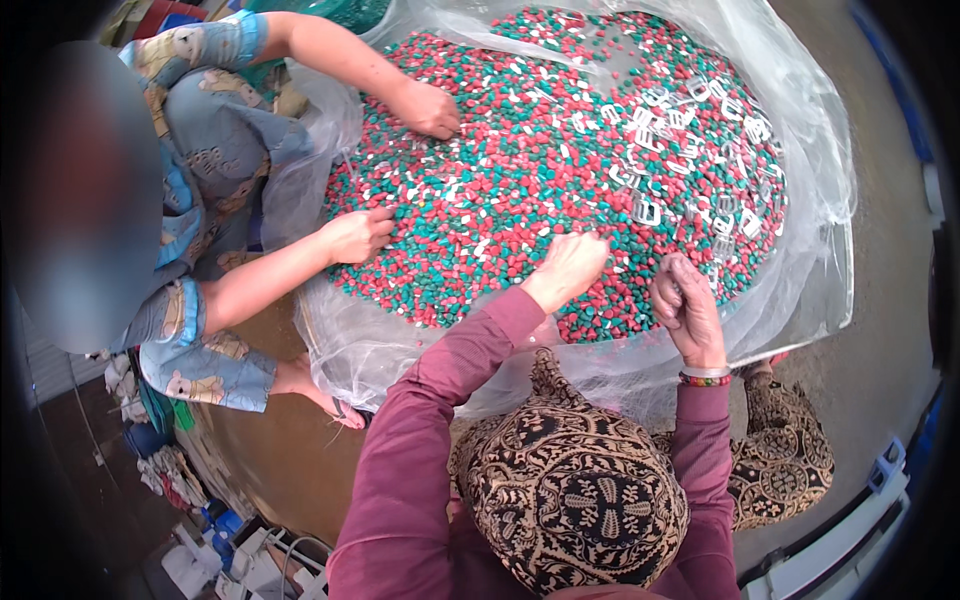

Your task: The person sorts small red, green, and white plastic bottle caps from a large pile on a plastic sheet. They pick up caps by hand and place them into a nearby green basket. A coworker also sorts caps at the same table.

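No text, label, number or sign can be read (not one, anywhere).

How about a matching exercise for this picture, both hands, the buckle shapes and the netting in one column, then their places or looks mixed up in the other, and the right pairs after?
Things:
1. Left hand
2. Right hand
3. Buckle-shaped pieces
4. Netting

Places and looks:
A. White or clear, on the right part of the pile
B. Fingers curled, bracelet at the wrist
C. Sheer and whitish, around the pile
D. Reaching over the pile, no bracelet showing

Right pairs: 1-D, 2-B, 3-A, 4-C
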`<control>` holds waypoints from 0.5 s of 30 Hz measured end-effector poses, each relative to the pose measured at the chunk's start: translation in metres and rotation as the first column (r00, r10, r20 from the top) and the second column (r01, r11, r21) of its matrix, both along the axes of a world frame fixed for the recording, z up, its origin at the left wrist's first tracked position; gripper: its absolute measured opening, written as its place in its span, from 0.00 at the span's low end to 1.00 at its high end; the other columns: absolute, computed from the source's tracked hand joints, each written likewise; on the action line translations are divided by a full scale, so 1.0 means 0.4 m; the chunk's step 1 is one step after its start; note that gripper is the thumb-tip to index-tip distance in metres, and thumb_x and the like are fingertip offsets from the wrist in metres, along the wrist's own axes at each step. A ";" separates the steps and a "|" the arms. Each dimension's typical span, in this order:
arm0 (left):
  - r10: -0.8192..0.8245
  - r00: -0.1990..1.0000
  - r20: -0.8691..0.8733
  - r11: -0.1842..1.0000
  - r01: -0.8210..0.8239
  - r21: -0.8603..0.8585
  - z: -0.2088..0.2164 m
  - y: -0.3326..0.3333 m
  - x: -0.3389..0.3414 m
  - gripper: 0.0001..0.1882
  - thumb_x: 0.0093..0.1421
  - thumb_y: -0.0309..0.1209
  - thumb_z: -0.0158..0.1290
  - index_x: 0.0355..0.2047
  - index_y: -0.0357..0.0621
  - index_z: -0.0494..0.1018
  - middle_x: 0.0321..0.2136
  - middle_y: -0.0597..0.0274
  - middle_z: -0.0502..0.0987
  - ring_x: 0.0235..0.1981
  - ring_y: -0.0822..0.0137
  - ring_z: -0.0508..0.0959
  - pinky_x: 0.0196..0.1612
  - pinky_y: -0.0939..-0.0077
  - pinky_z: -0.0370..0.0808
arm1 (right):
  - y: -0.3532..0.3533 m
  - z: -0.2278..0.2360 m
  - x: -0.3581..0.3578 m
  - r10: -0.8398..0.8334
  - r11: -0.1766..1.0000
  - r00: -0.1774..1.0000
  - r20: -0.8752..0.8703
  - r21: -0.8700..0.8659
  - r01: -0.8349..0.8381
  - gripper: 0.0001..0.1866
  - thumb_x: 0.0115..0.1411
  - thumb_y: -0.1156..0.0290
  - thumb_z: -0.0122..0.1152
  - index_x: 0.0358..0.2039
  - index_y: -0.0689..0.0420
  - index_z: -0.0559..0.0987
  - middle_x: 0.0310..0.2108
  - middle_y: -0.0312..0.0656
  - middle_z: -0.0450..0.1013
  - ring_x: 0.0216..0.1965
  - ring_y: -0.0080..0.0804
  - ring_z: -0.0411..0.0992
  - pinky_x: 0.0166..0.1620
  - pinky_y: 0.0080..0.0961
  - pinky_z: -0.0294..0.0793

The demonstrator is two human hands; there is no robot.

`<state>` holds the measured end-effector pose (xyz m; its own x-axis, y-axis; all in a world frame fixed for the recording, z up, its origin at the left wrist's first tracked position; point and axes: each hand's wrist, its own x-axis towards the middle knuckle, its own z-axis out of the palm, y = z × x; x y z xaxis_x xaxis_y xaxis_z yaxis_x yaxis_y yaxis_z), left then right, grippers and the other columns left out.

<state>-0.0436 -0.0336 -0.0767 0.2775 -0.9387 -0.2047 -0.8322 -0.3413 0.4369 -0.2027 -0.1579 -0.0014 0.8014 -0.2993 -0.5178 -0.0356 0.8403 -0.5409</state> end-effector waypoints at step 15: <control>-0.008 0.983 -0.183 0.880 -0.080 -0.468 0.195 -0.029 -0.094 0.07 0.51 0.26 0.48 0.31 0.36 0.69 0.36 0.54 0.68 0.47 0.54 0.68 0.50 0.58 0.68 | 0.081 -0.159 0.091 -0.236 0.894 0.941 0.245 0.433 0.111 0.22 0.67 0.57 0.40 0.53 0.58 0.69 0.52 0.47 0.68 0.55 0.39 0.65 0.57 0.37 0.64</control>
<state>-0.0811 -0.0453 0.0013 0.3140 -0.9256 0.2114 -0.7191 -0.0865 0.6895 -0.1661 -0.1256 -0.0652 0.8866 -0.2598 -0.3827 0.2338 0.9656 -0.1139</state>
